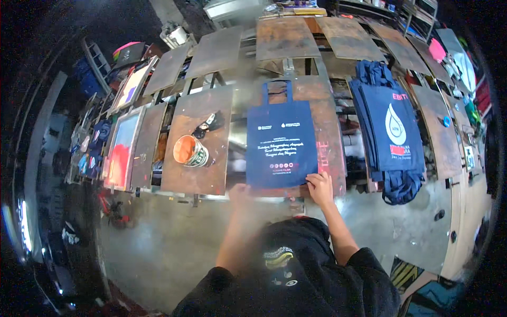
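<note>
A navy blue tote bag [280,119] with white and pink print lies flat on a brown board, its handles stretched toward the far end. My right hand [320,189] pinches the bag's near right corner between bent fingers. At the near left corner is my left hand [240,193], smeared by a hazy patch, so its fingers do not show clearly. On the board to the right lies a stack of navy tote bags [388,124] with a white drop-shaped print, handles hanging over the near edge.
An orange-lined tub [191,151] and a small dark object [206,125] stand on the board to the left. Farther left lean framed screens, one smeared red [120,164]. More flat boards [288,39] line the far side, with gaps between them.
</note>
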{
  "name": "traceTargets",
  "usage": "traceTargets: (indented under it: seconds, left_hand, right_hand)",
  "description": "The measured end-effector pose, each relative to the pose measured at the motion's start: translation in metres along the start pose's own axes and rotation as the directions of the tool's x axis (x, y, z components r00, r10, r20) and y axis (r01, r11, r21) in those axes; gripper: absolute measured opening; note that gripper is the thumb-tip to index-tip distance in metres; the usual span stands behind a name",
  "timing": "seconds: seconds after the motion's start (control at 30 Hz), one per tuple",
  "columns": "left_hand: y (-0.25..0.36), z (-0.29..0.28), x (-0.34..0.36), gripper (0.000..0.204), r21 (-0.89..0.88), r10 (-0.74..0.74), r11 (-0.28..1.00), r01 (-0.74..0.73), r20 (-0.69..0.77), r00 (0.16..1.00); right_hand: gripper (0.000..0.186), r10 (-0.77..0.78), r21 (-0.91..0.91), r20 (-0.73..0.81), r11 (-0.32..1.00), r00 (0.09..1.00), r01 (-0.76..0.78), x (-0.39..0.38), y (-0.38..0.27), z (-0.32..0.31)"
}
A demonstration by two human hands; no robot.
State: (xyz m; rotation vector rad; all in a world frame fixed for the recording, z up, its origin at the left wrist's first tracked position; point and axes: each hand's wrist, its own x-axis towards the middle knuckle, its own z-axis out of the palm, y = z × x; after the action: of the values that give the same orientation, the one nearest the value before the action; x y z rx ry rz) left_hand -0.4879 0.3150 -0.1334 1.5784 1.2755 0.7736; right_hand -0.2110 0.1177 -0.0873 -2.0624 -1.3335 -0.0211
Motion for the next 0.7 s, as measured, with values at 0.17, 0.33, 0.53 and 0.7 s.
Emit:
traceTargets:
  seconds: [0.17,0.33,0.53,0.7]
  left_hand:
    - [-0.039,-0.021,0.003,0.017,0.07,0.109,0.992,-0.108,-0.003,0.994]
    - [-0.045,-0.01,0.001,0.016,-0.008,0.096,0.995,-0.095,0.11,0.989]
    - [-0.079,-0.017,0.013,0.02,-0.205,0.055,0.978,-0.036,0.086,0.995]
    - [-0.062,-0.015,0.009,0.024,-0.191,-0.015,0.98,0.055,0.202,0.979]
  right_hand:
    - [0.019,0.072,-0.027,0.017,0.997,0.997,-0.072,-0.015,-0.031,-0.002]
    - [0.019,0.137,-0.124,-0.035,0.982,0.99,-0.14,-0.036,-0.022,-0.006]
    - [0.014,0.106,-0.106,-0.117,0.987,0.987,-0.119,-0.038,-0.033,0.009]
    - [0.012,0.155,-0.164,-0.161,0.97,0.975,-0.181,-0.049,-0.04,0.01]
